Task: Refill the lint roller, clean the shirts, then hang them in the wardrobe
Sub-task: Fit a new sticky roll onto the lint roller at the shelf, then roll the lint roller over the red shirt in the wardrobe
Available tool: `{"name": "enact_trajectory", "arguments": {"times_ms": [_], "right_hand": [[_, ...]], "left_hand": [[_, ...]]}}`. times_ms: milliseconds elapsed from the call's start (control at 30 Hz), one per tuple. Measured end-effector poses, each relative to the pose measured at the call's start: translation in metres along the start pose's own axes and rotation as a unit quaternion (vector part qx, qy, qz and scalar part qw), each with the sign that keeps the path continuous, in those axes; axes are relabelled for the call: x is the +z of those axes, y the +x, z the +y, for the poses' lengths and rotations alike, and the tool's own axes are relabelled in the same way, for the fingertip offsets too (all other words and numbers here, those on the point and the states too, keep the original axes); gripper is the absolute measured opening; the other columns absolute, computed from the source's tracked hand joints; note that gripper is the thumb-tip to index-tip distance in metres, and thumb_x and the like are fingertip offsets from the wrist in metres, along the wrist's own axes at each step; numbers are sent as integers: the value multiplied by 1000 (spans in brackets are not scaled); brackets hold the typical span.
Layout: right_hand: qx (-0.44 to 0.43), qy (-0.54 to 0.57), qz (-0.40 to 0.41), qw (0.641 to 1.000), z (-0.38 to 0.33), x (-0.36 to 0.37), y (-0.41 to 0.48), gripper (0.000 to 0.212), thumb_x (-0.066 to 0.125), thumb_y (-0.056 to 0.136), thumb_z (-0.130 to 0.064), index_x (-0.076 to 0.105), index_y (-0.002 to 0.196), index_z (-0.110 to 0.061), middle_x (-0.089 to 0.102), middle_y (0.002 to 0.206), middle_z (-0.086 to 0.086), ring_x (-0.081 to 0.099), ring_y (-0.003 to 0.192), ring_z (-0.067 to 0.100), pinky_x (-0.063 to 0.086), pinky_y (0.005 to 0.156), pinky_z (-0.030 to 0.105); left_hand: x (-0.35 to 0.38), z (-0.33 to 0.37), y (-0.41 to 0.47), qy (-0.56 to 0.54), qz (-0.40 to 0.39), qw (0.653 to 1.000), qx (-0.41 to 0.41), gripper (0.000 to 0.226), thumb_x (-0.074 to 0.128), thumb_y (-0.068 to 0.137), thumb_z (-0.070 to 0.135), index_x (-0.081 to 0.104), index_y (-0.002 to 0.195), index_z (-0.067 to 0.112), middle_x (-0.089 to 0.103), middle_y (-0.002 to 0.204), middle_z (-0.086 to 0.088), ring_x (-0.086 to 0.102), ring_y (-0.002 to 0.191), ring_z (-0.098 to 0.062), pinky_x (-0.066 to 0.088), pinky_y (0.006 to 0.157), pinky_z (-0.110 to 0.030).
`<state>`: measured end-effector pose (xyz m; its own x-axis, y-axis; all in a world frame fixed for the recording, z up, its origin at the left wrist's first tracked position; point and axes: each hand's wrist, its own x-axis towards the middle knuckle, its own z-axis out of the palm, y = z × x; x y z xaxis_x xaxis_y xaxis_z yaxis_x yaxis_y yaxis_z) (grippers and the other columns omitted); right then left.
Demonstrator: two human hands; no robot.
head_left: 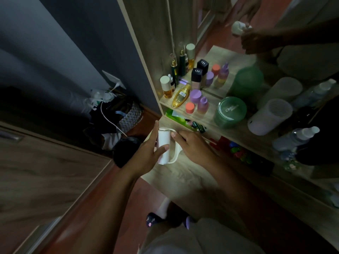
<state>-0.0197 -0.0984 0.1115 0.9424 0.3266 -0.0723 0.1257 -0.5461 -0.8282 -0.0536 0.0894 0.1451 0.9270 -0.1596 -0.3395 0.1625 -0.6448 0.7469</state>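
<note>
- Left hand — fingers spread apart, thumb laid across the lower part of the lint roller, remaining fingers extended along its left side; contact visible, full closure not established.
- Right hand — fingers loosely extended, resting against the right side of the roller near its curved handle; clamped or merely touching cannot be told.
- Roller position: between both hands, at the near left corner of the tabletop; lifted or resting on the surface cannot be told.
- Long axis: running away from the body, roughly in line with the left forearm.
- Nearer hand: both in contact; left covers more of the cylinder.
- Appearance: white, smooth cylinder with a white looped handle on its right flank; dim lighting, sheet condition not legible.
- Judged step: refill stage, shirts not in view.
</note>
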Motion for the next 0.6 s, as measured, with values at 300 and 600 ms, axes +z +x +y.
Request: {"name": "enact_trajectory", "arguments": {"times_ms": [300, 600], "right_hand": [[-63, 26, -59, 996, -54, 13, 14, 42, 39, 103, -45, 53, 83, -11, 62, 73, 8, 65, 73, 23, 54, 67, 52], [-154, 26, -168, 973, -160, 76, 53, 19, 48, 102, -39, 56, 98, -23, 65, 84, -7, 64, 79, 3, 53, 77, 38]], "left_hand": [[-64, -13, -31, -63, 60, 996, 6, 75, 60, 96, 45, 18, 157, 32, 43, 154, 7, 50, 133, -6, 44, 112, -38], [-175, -57, -89, -8, 195, 981, -18, 68, 62, 96, 42, 29, 154, 29, 65, 126, 1, 68, 105, -15, 57, 89, -36]]}}
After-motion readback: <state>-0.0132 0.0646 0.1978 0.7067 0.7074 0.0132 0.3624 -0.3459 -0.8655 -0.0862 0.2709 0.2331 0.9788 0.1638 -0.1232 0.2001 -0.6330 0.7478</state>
